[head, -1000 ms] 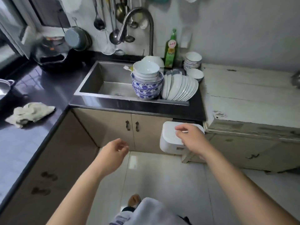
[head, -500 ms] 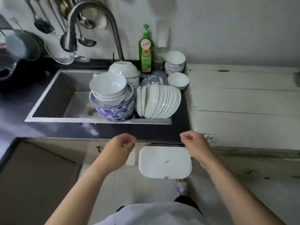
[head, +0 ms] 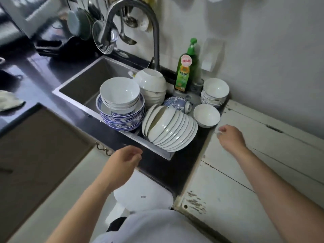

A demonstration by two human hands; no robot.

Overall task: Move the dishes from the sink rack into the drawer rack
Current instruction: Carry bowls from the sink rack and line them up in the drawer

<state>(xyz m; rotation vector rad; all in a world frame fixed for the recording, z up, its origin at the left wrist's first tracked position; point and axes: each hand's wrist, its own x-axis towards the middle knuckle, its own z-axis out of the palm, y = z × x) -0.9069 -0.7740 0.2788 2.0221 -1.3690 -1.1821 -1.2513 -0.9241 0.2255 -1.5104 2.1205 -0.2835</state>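
Note:
The sink rack (head: 154, 146) at the sink's right end holds a row of white plates (head: 172, 132) on edge. Left of them sits a stack of blue-patterned bowls (head: 122, 120) with white bowls (head: 120, 92) nested on top. Behind are upturned white bowls (head: 151, 85) and a blue-patterned cup (head: 177, 103). My left hand (head: 122, 163) hovers empty in front of the rack, fingers loosely curled. My right hand (head: 230, 137) is over the white counter's edge, just right of the plates, empty with fingers apart. No drawer rack is in view.
A single white bowl (head: 206, 115) and a stack of small white bowls (head: 214, 92) stand on the dark counter right of the sink. A green soap bottle (head: 185, 71) and the tap (head: 133, 23) are behind. A white lidded bin (head: 143, 195) is below.
The view has moved closer to the sink and tilted. My right hand rose from near the white bin to the counter beside the plates. My left hand lifted toward the rack's front.

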